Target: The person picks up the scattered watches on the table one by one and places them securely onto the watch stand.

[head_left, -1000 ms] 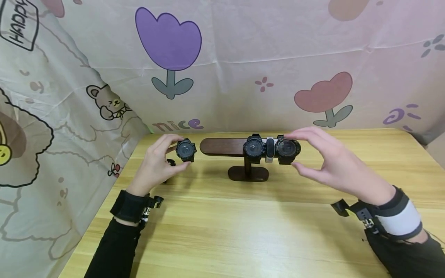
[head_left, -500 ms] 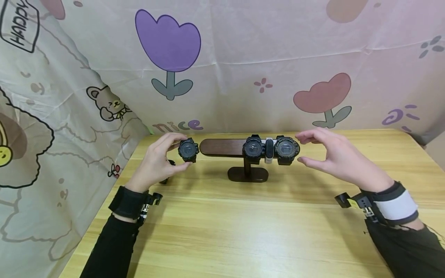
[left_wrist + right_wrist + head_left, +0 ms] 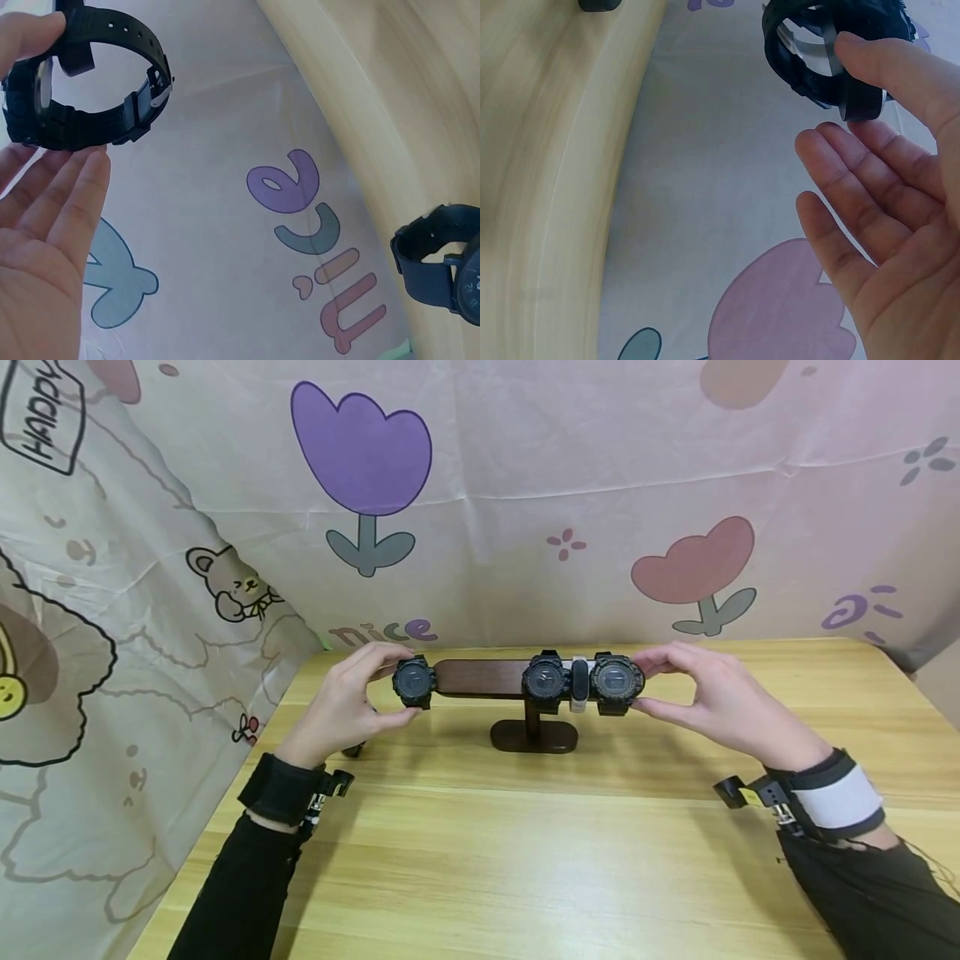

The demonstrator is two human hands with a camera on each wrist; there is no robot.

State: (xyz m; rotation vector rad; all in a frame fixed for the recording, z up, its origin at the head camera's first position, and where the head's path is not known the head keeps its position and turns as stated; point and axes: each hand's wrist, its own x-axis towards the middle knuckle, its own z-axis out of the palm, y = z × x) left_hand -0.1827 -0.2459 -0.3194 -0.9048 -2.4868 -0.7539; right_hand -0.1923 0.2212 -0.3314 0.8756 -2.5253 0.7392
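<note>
On the pale wooden surface point(image 3: 525, 860), backed by tulip-print cloth point(image 3: 525, 485), a stand point(image 3: 517, 693) carries 3 watches; left hand point(image 3: 345, 710) fingers pinch a black watch point(image 3: 414, 682) at its end, right hand point(image 3: 720, 697) fingers pinch the rightmost watch point(image 3: 617, 681).

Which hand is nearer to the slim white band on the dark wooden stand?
The right hand. It pinches the black watch beside the slim white band; the left hand holds another black watch at the stand's far end.
</note>
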